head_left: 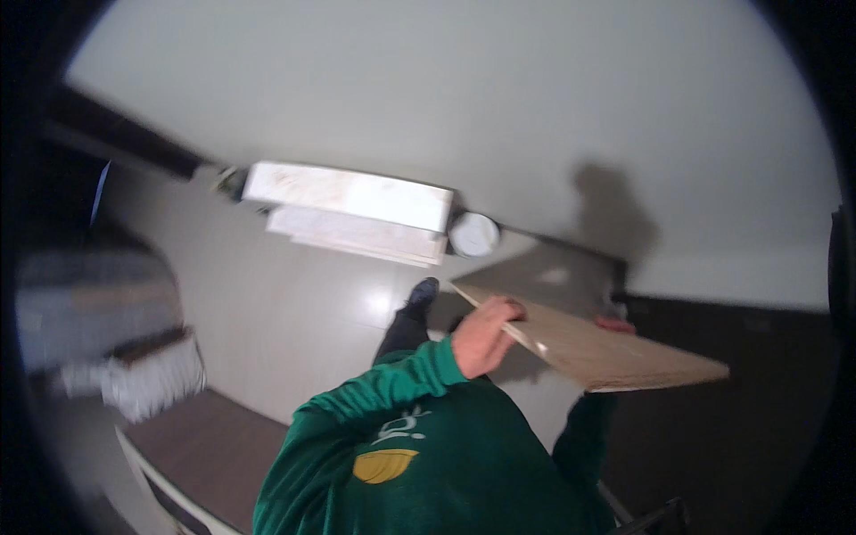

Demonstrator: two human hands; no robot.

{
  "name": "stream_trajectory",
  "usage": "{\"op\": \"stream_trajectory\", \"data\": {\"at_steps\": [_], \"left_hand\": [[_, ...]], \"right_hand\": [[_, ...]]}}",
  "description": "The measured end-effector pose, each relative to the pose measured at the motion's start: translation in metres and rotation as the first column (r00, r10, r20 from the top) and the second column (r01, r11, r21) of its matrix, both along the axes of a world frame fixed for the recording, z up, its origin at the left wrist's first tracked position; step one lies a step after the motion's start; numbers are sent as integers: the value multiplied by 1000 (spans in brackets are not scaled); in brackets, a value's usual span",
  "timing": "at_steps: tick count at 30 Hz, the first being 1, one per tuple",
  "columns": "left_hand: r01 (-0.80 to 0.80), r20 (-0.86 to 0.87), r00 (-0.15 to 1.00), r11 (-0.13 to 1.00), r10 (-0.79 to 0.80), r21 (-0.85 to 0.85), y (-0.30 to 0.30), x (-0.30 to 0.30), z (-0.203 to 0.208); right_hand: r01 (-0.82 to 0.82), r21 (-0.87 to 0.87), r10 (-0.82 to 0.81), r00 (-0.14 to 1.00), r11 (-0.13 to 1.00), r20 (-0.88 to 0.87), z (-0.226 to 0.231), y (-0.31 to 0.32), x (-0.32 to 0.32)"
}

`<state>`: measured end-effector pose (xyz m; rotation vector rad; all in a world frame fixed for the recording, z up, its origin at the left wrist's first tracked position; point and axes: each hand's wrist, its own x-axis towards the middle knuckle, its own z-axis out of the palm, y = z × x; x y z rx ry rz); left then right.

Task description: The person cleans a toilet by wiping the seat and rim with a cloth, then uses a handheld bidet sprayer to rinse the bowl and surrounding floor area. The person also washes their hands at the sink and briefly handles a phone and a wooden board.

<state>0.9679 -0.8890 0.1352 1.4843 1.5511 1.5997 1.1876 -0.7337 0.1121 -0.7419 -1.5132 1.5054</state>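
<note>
Left hand [484,336] grips the near edge of the wooden board [597,348]; right hand [615,325] clasps its far side

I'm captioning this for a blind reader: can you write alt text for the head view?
A person in a green sweatshirt carries a light wooden board, left hand gripping its near edge, right hand at its far edge. Beyond, on the pale floor, lie stacked white panels and a round white container.
</note>
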Motion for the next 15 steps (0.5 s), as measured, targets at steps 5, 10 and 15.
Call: {"op": "stream_trajectory", "data": {"at_steps": [5,10,15], "left_hand": [[-89,89,991,993,96,-81,-52,-20,16],[-276,198,935,954,294,-114,-133,-63,21],[-523,270,804,846,530,-101,-254,-108,40]], "right_hand": [[-11,-79,29,974,997,224,29,-38,-31],[-167,254,40,897,953,440,60,-101,-114],[-491,19,390,713,871,583,95,-174,-205]]}}
